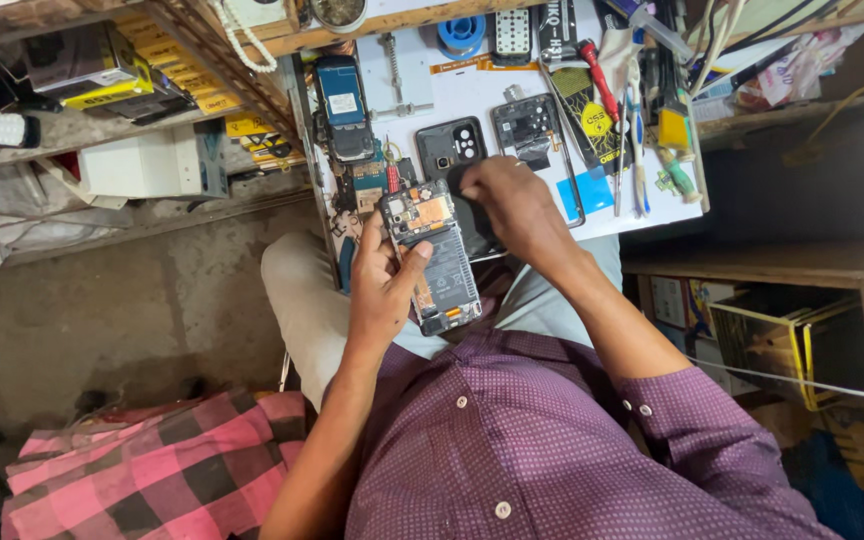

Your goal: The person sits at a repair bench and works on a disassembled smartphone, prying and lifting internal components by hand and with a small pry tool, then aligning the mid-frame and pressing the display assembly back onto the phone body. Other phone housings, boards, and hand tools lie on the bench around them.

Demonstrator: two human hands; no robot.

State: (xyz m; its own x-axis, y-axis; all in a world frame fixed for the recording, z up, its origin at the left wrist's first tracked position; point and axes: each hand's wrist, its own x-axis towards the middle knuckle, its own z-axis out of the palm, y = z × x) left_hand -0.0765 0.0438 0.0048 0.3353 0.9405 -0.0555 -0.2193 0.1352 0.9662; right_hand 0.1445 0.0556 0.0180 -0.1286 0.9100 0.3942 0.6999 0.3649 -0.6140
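We take the opened phone (432, 255) as our landmark: it sits between the two hands, over the lap and at the near edge of the white work mat (492, 90), back cover off, so that the orange and copper circuit board at its top and the dark battery below face up toward us. We judge it is held off the mat and tilted this way to keep the exposed side in plain sight and within easy reach of both hands. The left hand (380, 290) cradles it from the left side, fingers wrapped behind the frame and the thumb laid across the front edge near the battery: a closed, steady clasp on the phone. The right hand (514, 205), just to the right of the phone's upper end, is curled narrowly over a dark flat piece (472, 225) that lies against the phone's right edge; the fingertips are bent down and hidden, so we cannot tell whether they pinch that piece or a small tool. Beyond the phone, on the mat, lie a black back cover (449, 145) with camera holes and a second bare frame (527, 125). Farther right of the phone lies a red-handled screwdriver (597, 75) among other hand tools.
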